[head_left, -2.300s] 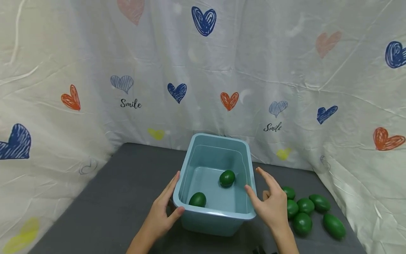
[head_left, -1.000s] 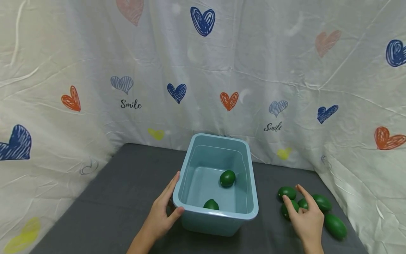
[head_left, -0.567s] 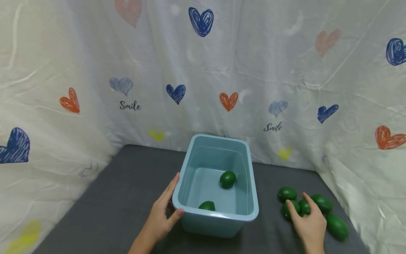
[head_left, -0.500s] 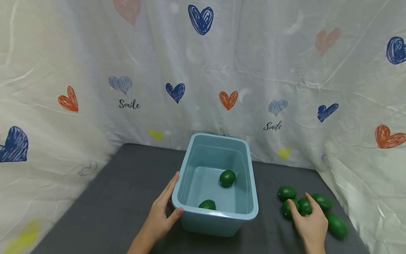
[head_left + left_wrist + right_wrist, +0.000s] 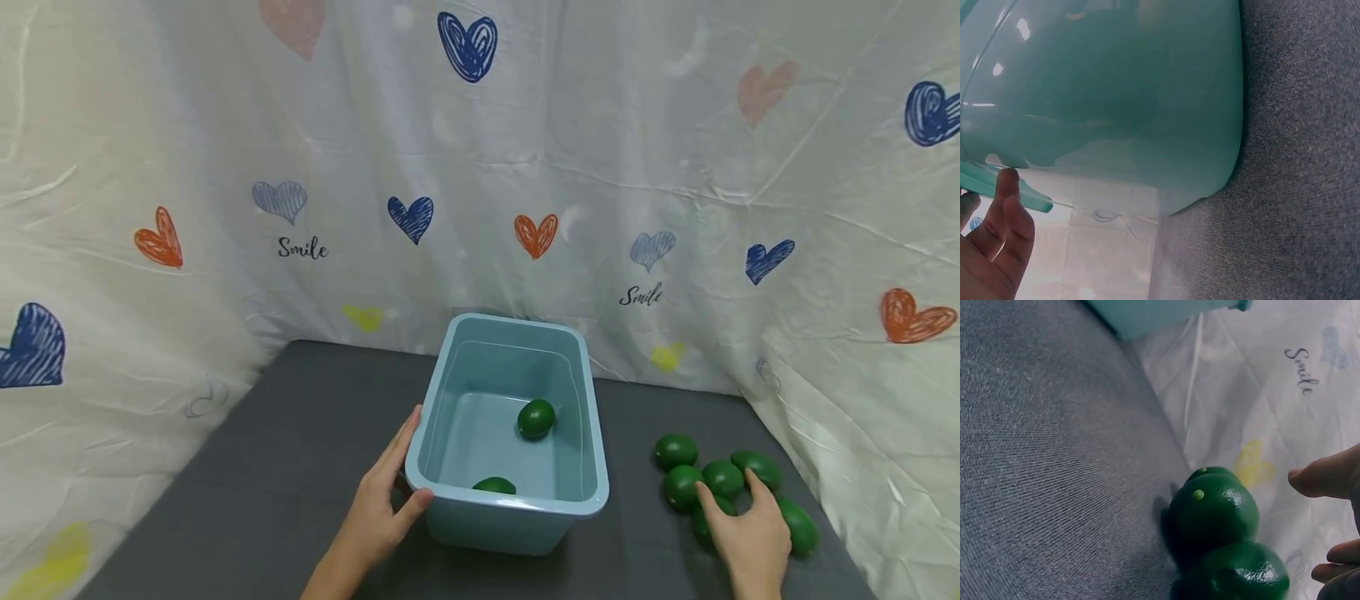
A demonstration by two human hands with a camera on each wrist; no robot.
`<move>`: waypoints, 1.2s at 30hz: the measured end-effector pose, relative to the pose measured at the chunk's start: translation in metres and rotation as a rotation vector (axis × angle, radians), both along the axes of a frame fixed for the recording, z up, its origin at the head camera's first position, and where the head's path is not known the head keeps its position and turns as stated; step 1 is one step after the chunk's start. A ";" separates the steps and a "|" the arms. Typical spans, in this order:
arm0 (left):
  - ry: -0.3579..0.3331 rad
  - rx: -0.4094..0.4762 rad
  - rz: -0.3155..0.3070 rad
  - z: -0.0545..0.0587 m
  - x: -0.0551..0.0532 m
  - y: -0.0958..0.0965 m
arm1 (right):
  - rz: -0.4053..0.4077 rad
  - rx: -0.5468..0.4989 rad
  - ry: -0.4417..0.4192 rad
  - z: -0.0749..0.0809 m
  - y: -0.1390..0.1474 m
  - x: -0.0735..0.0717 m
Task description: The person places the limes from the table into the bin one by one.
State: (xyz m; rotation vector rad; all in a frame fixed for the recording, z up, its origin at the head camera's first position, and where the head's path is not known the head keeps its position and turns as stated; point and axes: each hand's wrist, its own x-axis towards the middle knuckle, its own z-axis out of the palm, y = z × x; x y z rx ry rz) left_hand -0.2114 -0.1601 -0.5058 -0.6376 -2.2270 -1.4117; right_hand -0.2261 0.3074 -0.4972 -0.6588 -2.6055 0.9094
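Observation:
A light blue plastic bin (image 5: pixel 517 508) stands on the dark cloth with two dark green avocados inside. One avocado (image 5: pixel 536 419) lies by the right wall; the other avocado (image 5: pixel 494 485) is partly hidden by the front rim. At the bin's near left corner, my left hand (image 5: pixel 377 512) rests its nearly straight fingers on the outer side, thumb along the front. My right hand (image 5: pixel 752 533) hovers over a cluster of avocados (image 5: pixel 723 481), thumb and fingers spread apart. In the right wrist view, a gap separates the thumb (image 5: pixel 1322 478) from the glossy avocado (image 5: pixel 1213 509).
Several avocados lie together to the right of the bin, including one (image 5: pixel 676 451) at the back and another (image 5: pixel 798 527) at the right. A white curtain (image 5: pixel 480 167) printed with hearts hangs behind the dark grey cloth (image 5: pixel 322 417).
From beside the bin's right rim, my right hand has moved right to the avocado cluster. The near avocado in the bin has shifted right. My left hand has stayed at the corner.

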 end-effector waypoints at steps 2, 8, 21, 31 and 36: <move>-0.004 0.004 -0.007 0.000 0.000 0.000 | 0.002 0.004 -0.020 -0.002 0.000 0.000; -0.008 0.013 -0.007 0.001 0.000 0.001 | 0.054 0.026 -0.046 -0.009 -0.004 -0.003; 0.000 0.023 0.000 0.002 0.001 0.001 | 0.164 0.060 -0.252 -0.004 0.004 0.001; 0.000 0.016 0.008 0.002 0.003 -0.001 | 0.227 0.053 -0.383 -0.001 0.009 0.004; 0.012 0.005 0.008 0.001 0.002 0.000 | 0.199 0.083 -0.380 -0.001 0.007 0.004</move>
